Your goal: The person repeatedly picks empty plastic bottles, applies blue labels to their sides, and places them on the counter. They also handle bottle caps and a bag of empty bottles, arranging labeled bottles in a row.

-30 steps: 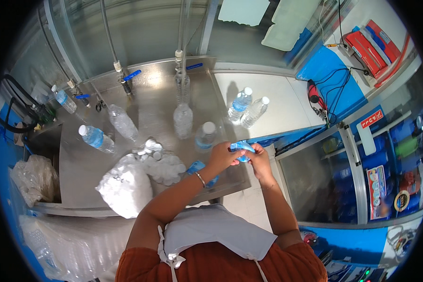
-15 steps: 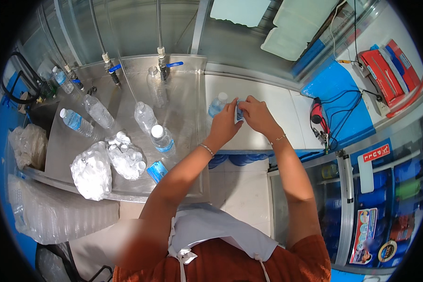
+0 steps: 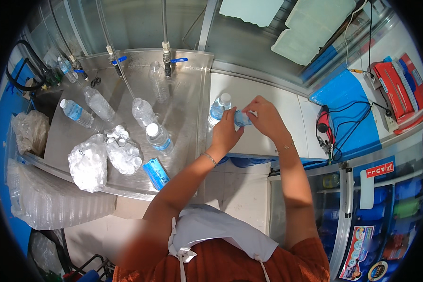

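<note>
Over the white tiled counter [image 3: 286, 127], my left hand [image 3: 226, 130] and my right hand [image 3: 268, 118] pinch a small piece of blue-and-clear plastic film [image 3: 241, 119] between them; it looks like a bottle label sleeve. Just left of the film stands a capped water bottle [image 3: 215, 114] with a blue label, close to my left fingers. A flat blue-and-white stack [image 3: 155, 174], seemingly of such labels, lies on the steel worktop [image 3: 183, 141] by my left forearm. Nearby is a capped, labelled bottle [image 3: 158, 139].
Uncapped clear bottles [image 3: 159, 83] and another labelled bottle [image 3: 76, 113] stand on the steel. Two bags of white caps [image 3: 88, 164] sit at its front edge. Pipes with blue-handled valves [image 3: 167, 60] rise behind. A red-and-black heat tool [image 3: 324, 121] with cables lies right.
The film has turned and spread between my fingers, so more of it shows. My right hand is slightly further from the bottle. The whole view has shifted a little.
</note>
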`<action>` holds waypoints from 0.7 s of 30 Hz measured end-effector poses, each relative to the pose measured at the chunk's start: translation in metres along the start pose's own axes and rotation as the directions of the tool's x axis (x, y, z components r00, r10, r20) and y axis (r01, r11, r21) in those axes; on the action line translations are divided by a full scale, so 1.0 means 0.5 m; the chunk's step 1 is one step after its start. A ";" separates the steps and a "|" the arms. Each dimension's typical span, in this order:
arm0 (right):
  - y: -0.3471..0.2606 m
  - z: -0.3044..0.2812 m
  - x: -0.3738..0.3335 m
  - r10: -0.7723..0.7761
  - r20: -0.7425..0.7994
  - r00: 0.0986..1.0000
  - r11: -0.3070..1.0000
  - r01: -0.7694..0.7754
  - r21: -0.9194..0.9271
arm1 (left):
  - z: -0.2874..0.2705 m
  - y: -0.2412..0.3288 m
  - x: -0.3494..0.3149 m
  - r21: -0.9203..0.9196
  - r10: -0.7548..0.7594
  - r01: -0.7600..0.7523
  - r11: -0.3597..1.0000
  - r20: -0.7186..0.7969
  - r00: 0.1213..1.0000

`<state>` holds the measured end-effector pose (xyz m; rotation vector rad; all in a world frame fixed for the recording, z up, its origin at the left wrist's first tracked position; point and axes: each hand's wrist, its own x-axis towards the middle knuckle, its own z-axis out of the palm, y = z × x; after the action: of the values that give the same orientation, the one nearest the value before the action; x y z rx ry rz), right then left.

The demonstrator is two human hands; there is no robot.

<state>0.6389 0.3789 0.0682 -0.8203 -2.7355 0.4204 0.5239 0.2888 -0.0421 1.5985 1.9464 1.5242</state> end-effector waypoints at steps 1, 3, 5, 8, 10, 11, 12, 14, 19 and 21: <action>0.000 0.001 0.001 0.038 -0.037 0.999 0.998 -0.036 0.043 | 0.003 0.001 -0.004 0.009 -0.039 0.039 0.999 0.009 0.999; -0.001 0.009 -0.001 0.052 -0.055 0.997 0.995 -0.048 0.083 | 0.011 0.003 -0.015 0.058 -0.041 0.042 0.997 -0.015 0.999; -0.002 0.024 -0.004 0.034 0.006 0.999 0.997 -0.035 0.068 | 0.015 0.000 -0.027 0.085 -0.078 0.079 0.993 -0.019 0.997; 0.000 0.041 -0.014 0.042 0.012 0.999 0.996 -0.042 0.073 | 0.019 -0.009 -0.041 0.080 -0.164 0.165 0.983 -0.010 0.986; 0.002 0.046 -0.015 0.015 -0.051 0.999 1.000 -0.014 0.017 | 0.020 -0.013 -0.044 0.081 -0.220 0.217 0.973 0.031 0.975; 0.002 0.047 -0.013 0.001 -0.086 0.996 1.000 -0.002 -0.012 | 0.020 -0.014 -0.043 0.070 -0.203 0.202 0.977 0.002 0.979; 0.002 0.048 -0.012 -0.015 -0.079 0.997 1.000 0.013 -0.019 | 0.021 -0.014 -0.042 0.062 -0.207 0.207 0.976 -0.004 0.978; 0.002 0.052 -0.009 -0.047 -0.070 0.996 0.998 0.044 -0.036 | 0.023 -0.013 -0.037 0.037 -0.200 0.201 0.979 -0.016 0.980; 0.000 0.073 -0.014 0.063 0.056 0.996 0.995 -0.067 0.077 | 0.029 -0.024 -0.033 0.047 -0.177 0.180 0.983 -0.056 0.983; 0.003 0.081 -0.018 0.079 0.015 0.997 0.988 -0.080 0.129 | 0.033 -0.038 -0.036 0.078 -0.208 0.207 0.975 0.004 0.978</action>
<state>0.6337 0.3667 0.0287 -0.8974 -2.6580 0.6125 0.5308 0.2860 -0.0723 1.3772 2.1139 1.3705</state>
